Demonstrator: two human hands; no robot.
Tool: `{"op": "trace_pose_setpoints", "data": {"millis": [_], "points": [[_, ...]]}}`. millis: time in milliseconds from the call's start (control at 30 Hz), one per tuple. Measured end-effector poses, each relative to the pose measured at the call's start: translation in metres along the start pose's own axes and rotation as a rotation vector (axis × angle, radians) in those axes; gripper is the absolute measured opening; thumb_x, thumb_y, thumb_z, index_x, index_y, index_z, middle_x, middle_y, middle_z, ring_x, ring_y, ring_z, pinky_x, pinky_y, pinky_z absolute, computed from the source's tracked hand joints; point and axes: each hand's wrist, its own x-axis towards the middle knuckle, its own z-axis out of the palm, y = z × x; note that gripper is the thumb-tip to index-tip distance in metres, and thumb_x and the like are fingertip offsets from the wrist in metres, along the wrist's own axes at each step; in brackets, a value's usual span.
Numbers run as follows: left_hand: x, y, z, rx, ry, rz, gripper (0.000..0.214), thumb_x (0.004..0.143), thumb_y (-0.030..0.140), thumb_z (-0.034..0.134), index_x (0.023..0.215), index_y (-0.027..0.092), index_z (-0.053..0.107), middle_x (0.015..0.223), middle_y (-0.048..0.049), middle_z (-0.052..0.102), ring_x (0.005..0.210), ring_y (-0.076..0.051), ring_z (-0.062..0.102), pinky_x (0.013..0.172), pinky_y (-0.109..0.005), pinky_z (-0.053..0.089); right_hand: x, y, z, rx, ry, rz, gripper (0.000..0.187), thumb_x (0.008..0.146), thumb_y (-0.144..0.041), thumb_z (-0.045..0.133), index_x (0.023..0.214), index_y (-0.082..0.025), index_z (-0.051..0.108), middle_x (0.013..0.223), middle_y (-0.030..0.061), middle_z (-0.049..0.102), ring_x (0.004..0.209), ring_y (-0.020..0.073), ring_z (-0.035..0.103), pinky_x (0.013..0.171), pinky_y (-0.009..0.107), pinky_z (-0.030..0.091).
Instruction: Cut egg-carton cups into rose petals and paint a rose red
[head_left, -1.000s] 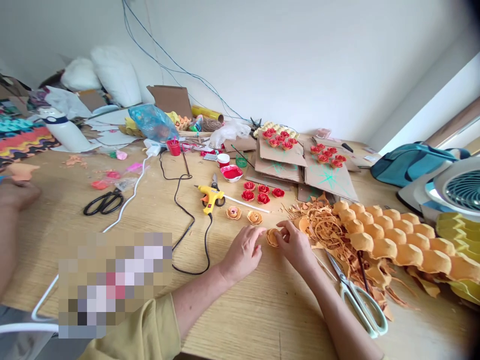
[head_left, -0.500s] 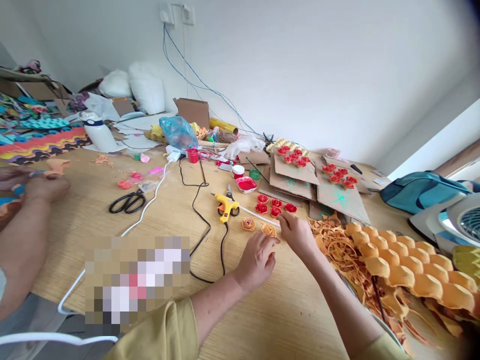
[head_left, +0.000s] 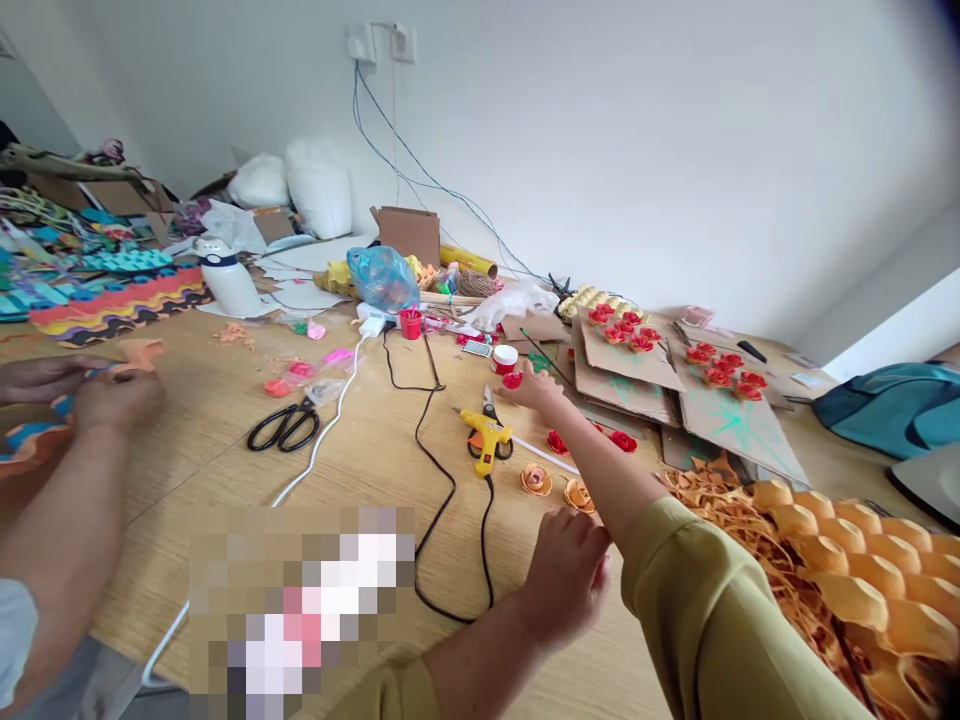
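My right hand [head_left: 534, 388] reaches across the table, its fingers bent around a small dish of red paint [head_left: 512, 380], mostly covered by the hand. Nearer to me, my left hand [head_left: 568, 568] is curled closed above the wood; a reddish spot shows at its palm side, but what it is stays unclear. Just beyond it lie two orange paper roses [head_left: 535, 480], one partly behind my right arm. Red-painted roses [head_left: 622, 442] show on both sides of that forearm. A yellow glue gun [head_left: 486, 440] rests on scissors [head_left: 489, 405] to the left.
A white-and-red jar [head_left: 505, 358] stands behind the dish. Cardboard sheets [head_left: 622, 350] carry more red roses. Orange egg trays [head_left: 862, 550] and scraps fill the right. Black scissors [head_left: 283, 427] and cables lie left, where another person's hands [head_left: 120, 395] hold orange-and-blue pieces.
My right hand has left the red roses and moved forward and left onto the paint dish. My left hand has drawn back from the orange rose and curled up. The view has shifted.
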Motion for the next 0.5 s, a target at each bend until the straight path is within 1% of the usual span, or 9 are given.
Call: {"op": "trace_pose_setpoints", "data": {"millis": [67,167,300,400,500], "points": [[-0.001,-0.001,0.002,-0.005,-0.003,-0.001,0.027,0.077,0.007,0.054,0.100,0.020,0.054,0.093,-0.0086,0.062,0.086,-0.026,0.054,0.070,-0.040,0.043,0.010,-0.002,0.004,0.004,-0.004,0.038,0.097,0.071,-0.065,0.069,0.147,-0.019,0.030,0.141,0.0261,0.046,0.132,0.0426,0.046,0.100,0.056,0.038],[-0.002,-0.002,0.006,-0.011,-0.012,0.000,0.025,0.075,0.006,0.055,0.096,0.020,0.054,0.090,-0.0079,0.062,0.084,-0.025,0.054,0.069,-0.040,0.043,0.018,-0.003,0.006,0.008,0.015,0.067,0.092,0.071,-0.062,0.070,0.144,-0.018,0.035,0.139,0.0263,0.047,0.131,0.0418,0.048,0.099,0.054,0.040],[-0.002,-0.002,0.007,-0.021,-0.009,-0.008,0.027,0.075,0.005,0.053,0.097,0.020,0.054,0.089,-0.0074,0.062,0.084,-0.025,0.053,0.070,-0.040,0.043,0.015,0.000,0.003,0.018,0.047,0.017,0.089,0.070,-0.057,0.072,0.140,-0.014,0.039,0.134,0.0273,0.052,0.125,0.0416,0.052,0.096,0.053,0.043],[-0.001,-0.001,0.002,-0.086,0.001,-0.036,0.029,0.079,0.007,0.051,0.104,0.021,0.055,0.092,-0.0073,0.062,0.088,-0.026,0.054,0.074,-0.041,0.044,0.008,0.006,-0.010,0.031,0.065,-0.069,0.089,0.070,-0.057,0.073,0.140,-0.013,0.038,0.131,0.0258,0.056,0.124,0.0403,0.053,0.095,0.052,0.044],[0.001,0.000,-0.004,-0.199,0.070,-0.114,0.041,0.078,0.004,0.049,0.115,0.022,0.051,0.099,-0.0074,0.062,0.092,-0.025,0.055,0.081,-0.042,0.044,-0.003,0.018,-0.034,0.045,0.095,-0.161,0.097,0.071,-0.057,0.073,0.146,-0.014,0.031,0.135,0.0239,0.055,0.123,0.0385,0.053,0.096,0.049,0.044]]}}
